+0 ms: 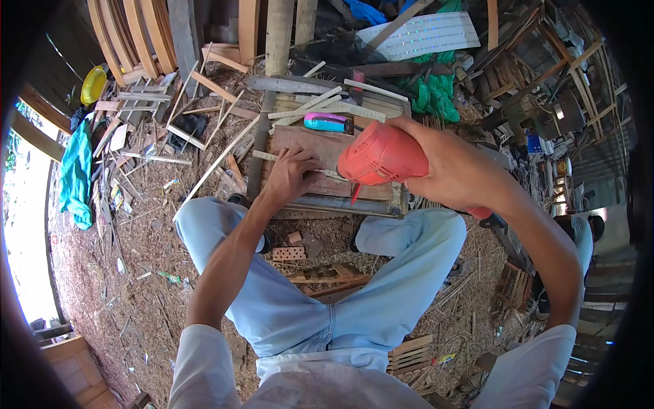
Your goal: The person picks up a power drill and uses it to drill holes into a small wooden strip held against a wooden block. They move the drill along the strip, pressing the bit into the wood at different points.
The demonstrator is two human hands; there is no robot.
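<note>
My right hand [453, 163] is wrapped round a red power drill [385, 155], held over the right side of a low wooden work surface [289, 140]. A thin red pointed part shows below its body. The drill's front end is mostly hidden by its body. My left hand [294, 170] has its fingers curled down on a narrow pale wooden strip [264, 155], pressing it to the surface left of the drill. The strip reaches toward the drill. Just beyond both hands lies a pink and turquoise tool handle [327, 122].
Loose pale strips [306, 108] lie at the work surface's far end. A brick with holes [289, 253] is on the shaving-covered ground between my feet. Curved wooden pieces [139, 34] stand at the back left. Green plastic [436, 95] hangs beyond the surface's right corner.
</note>
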